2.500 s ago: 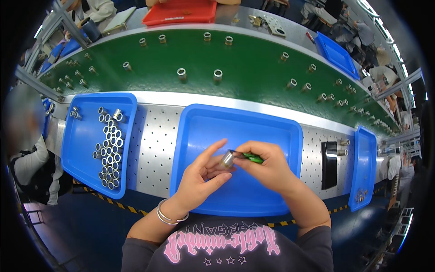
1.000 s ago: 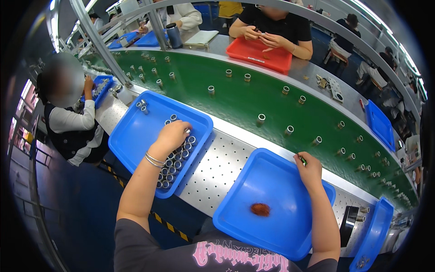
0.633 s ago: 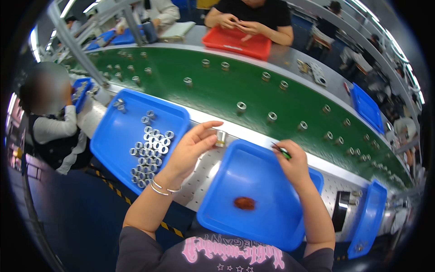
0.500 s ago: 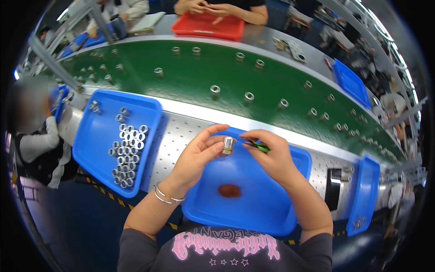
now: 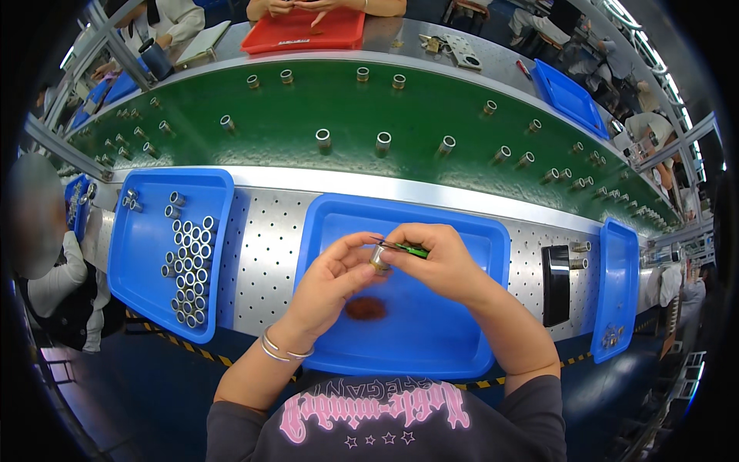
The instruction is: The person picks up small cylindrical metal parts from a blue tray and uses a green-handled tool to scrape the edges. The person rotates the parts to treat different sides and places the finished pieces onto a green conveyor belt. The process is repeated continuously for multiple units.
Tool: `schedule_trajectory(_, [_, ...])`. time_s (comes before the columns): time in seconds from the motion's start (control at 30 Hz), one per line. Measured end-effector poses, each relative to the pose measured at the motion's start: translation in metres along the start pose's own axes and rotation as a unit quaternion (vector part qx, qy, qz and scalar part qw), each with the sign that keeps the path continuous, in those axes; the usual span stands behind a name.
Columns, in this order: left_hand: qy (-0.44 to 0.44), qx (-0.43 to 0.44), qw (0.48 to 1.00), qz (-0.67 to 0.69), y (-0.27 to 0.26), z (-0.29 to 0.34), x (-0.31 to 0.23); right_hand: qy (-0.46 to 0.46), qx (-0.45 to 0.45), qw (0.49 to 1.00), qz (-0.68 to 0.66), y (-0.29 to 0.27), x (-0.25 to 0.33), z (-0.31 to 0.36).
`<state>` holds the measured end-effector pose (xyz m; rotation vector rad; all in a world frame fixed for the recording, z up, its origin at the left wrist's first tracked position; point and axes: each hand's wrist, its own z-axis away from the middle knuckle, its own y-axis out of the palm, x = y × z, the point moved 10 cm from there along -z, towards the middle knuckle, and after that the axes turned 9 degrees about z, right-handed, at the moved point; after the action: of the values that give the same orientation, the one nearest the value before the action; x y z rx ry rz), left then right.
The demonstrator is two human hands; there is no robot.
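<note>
Over the middle blue tray [image 5: 323,348], my left hand [image 5: 327,281] grips a small silver metal sleeve [image 5: 379,256] with a brass-coloured lower end, between thumb and fingers. My right hand [image 5: 435,258] is closed on slim, dark-and-green tweezers [image 5: 414,251], whose tip reaches the sleeve's upper opening. Whether the tip holds anything is too small to tell. Below my left hand, a reddish-brown heap of fine pieces [image 5: 366,309] lies in the tray; its kind cannot be made out.
A blue tray [image 5: 123,266] at left holds several metal sleeves [image 5: 192,269]. Beyond runs a green conveyor belt [image 5: 292,108] with spaced sleeves. On the right are a black box [image 5: 555,285] and another blue tray [image 5: 616,292]. Co-workers sit opposite, beside a red tray [image 5: 331,35], and at far left.
My right hand has brought the tweezers to the sleeve, and both hands are closer together, lower over the tray. The whole view has shifted, and the sleeve is tilted more.
</note>
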<state>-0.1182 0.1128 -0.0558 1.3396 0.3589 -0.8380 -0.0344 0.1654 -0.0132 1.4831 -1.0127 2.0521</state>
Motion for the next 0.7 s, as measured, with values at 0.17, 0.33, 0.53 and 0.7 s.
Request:
schedule_trajectory(0.17, [-0.108,0.053,0.98,0.156,0.005,0.004,0.019,-0.06,0.001,0.997,0.041,-0.007,0.006,0.008])
schedule_trajectory(0.33, [-0.104,0.042,0.983,0.146,0.005,0.005,0.02,-0.109,-0.075,0.986,0.104,-0.018,0.018,0.015])
schedule_trajectory(0.53, [-0.057,-0.003,0.991,0.119,0.005,0.008,0.009,-0.198,-0.154,0.945,0.21,-0.02,0.045,0.032])
schedule_trajectory(0.7, [-0.033,-0.004,0.994,0.108,-0.002,0.009,0.007,-0.162,-0.086,0.982,-0.033,-0.011,0.03,0.023])
